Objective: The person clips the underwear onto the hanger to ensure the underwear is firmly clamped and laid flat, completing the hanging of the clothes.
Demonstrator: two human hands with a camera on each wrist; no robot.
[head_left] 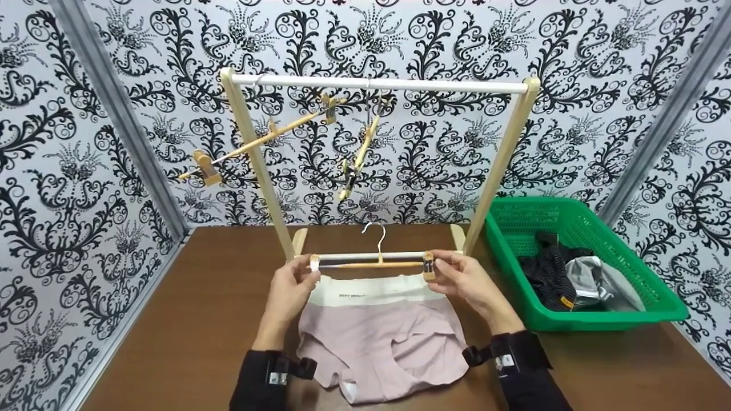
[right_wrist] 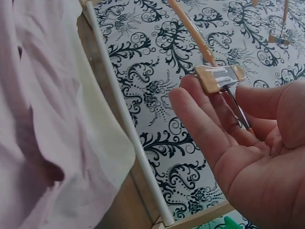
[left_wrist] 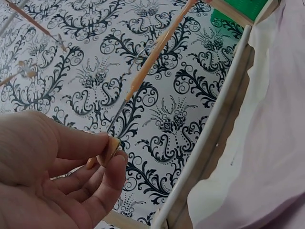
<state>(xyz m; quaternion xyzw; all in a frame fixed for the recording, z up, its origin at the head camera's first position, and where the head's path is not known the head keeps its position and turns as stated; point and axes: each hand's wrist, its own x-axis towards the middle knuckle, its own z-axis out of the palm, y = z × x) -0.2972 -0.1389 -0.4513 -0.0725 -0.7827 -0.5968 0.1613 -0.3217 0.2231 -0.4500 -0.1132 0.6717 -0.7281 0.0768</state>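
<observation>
A wooden clip hanger (head_left: 380, 264) with a metal hook is held level between both hands, above the table's front part. My left hand (head_left: 289, 292) pinches the clip at its left end between thumb and fingers. At the other end my right hand (head_left: 469, 283) holds the right clip (right_wrist: 219, 78), thumb on one side and fingers round the other. Below the hanger, pink briefs (head_left: 382, 337) with a white waistband lie spread flat on the table, apart from the clips. Printed lettering shows on the waistband.
Behind the hands stands a wooden rack with a white top rail (head_left: 445, 85) and a low white bar. Two more clip hangers, one at left (head_left: 268, 137) and one mid-rail (head_left: 362, 151), hang there. A green basket (head_left: 514, 291) with dark and grey clothes stands right on the brown table (head_left: 200, 308).
</observation>
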